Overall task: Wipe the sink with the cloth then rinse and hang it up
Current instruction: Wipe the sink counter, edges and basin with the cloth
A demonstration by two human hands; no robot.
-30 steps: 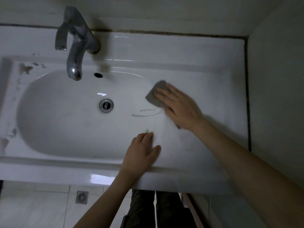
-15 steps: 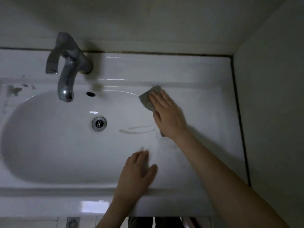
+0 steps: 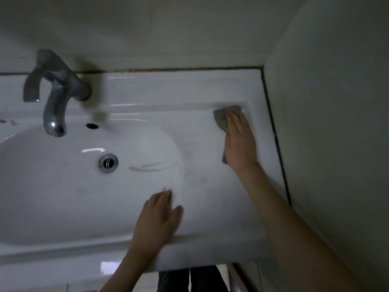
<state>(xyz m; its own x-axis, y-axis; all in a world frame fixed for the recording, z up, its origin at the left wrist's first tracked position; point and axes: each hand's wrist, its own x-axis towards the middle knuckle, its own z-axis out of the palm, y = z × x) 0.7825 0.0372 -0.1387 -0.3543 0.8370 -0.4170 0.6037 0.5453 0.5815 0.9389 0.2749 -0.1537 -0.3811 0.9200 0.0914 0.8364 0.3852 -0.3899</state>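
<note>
A white ceramic sink [image 3: 189, 93] fills the view, its oval basin at the left with a metal drain [image 3: 108, 163] in the middle. My right hand [image 3: 240, 142] lies flat, fingers straight, on a grey cloth [image 3: 222, 118], pressing it onto the sink's flat right ledge near the back right corner. Most of the cloth is hidden under the hand. My left hand [image 3: 159, 220] rests open on the sink's front rim, fingers reaching over the basin edge. A wet smear [image 3: 153, 166] marks the basin right of the drain.
A chrome tap [image 3: 55, 95] stands at the back left, its spout over the basin, with an overflow hole [image 3: 92, 126] beside it. Walls close in behind [image 3: 168, 28] and at the right [image 3: 336, 123]. Dark stains [image 3: 8, 121] mark the left ledge. Floor tiles show below the sink's front.
My right hand slid the cloth from the basin's right slope out to the back right corner of the ledge. The view tilted up. My left hand stayed on the front rim.
</note>
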